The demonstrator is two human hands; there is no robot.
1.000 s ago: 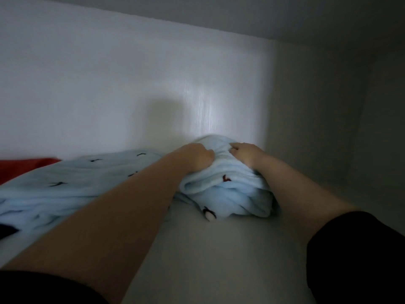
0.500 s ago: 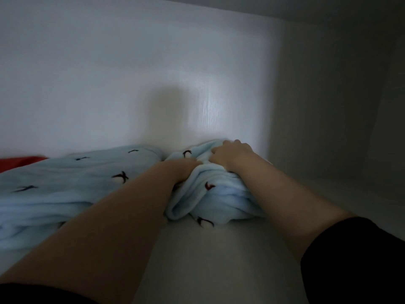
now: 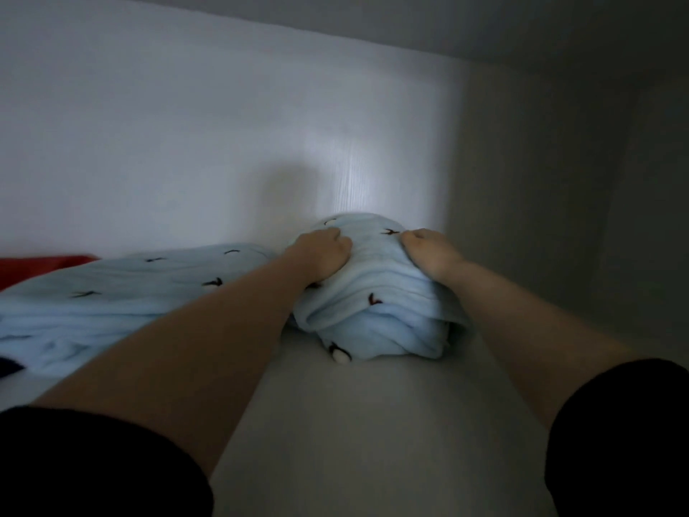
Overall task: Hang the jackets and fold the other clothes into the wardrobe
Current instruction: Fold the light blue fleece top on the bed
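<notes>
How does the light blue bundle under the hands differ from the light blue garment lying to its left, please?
The bundle is bunched into a tall mound; the left garment lies low and spread out. The left hand and right hand both grip the bundle; neither holds the left garment. Both are pale blue fleece with small dark motifs.

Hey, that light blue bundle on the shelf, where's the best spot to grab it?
Grip the bundle at its two top flanks from the open front of the shelf, where the left hand and right hand already clutch it; the loose folds would probably spill from a one-sided hold.
</notes>
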